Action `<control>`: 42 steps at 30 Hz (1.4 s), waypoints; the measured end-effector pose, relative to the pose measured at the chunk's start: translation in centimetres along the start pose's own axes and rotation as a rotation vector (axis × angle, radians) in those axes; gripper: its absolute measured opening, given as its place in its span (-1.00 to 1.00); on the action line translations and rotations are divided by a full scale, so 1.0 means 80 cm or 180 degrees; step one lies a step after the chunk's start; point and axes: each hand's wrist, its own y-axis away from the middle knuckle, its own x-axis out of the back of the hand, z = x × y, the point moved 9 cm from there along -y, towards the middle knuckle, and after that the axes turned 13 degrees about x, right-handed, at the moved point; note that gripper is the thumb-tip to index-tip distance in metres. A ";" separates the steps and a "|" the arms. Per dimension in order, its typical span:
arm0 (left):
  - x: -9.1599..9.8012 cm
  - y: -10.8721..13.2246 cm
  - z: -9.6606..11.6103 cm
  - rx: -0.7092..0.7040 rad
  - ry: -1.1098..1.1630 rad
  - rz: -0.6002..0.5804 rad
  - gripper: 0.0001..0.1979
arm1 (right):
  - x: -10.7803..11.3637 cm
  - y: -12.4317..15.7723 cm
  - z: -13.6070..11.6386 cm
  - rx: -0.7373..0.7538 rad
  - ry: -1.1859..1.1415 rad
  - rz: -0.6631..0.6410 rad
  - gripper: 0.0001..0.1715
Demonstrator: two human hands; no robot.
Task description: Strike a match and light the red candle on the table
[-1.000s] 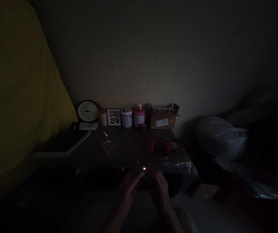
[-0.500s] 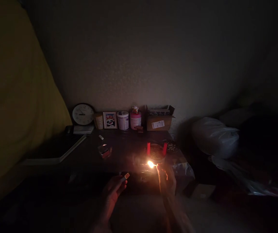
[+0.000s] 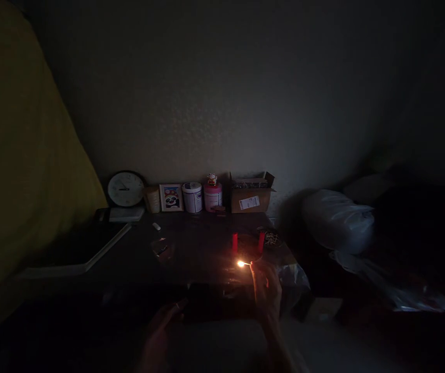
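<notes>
The room is very dark. My right hand pinches a burning match, its small flame just in front of two short red candles that stand at a dark round dish on the low table. My left hand hangs lower left near the table's front edge. Its fingers are curled, and what they hold is lost in the dark.
Along the wall stand a round clock, a small panda picture, a white tub, a pink jar and an open cardboard box. A flat book or tablet lies left. White plastic bags sit right; yellow fabric fills the left.
The match flared near the candles and has now shrunk to a small flame, a little closer to them. My left hand dropped down and left; the matchbox it held is no longer visible.
</notes>
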 end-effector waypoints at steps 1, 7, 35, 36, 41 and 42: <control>0.007 0.000 -0.007 0.0111 0.0021 0.0011 -0.56 | -0.001 -0.001 0.001 0.0023 0.0002 -0.0003 -0.75; 0.077 -0.012 -0.011 0.0026 -0.0099 0.0544 -0.76 | -0.007 -0.010 0.000 0.0147 -0.0016 -0.0007 -0.77; 0.059 -0.043 -0.017 0.0279 -0.0265 0.0593 -0.68 | -0.047 -0.050 0.009 0.0256 0.0032 -0.0021 -0.74; 0.058 -0.042 -0.015 0.0296 -0.0265 0.0624 -0.66 | -0.048 -0.052 0.010 0.0261 0.0041 -0.0020 -0.74; 0.045 -0.023 -0.009 0.0295 -0.0250 0.0523 -0.66 | -0.051 -0.062 0.014 0.0321 0.0058 -0.0035 -0.73; 0.042 -0.017 -0.008 0.0272 -0.0245 0.0483 -0.68 | -0.052 -0.064 0.014 0.0337 0.0053 -0.0040 -0.73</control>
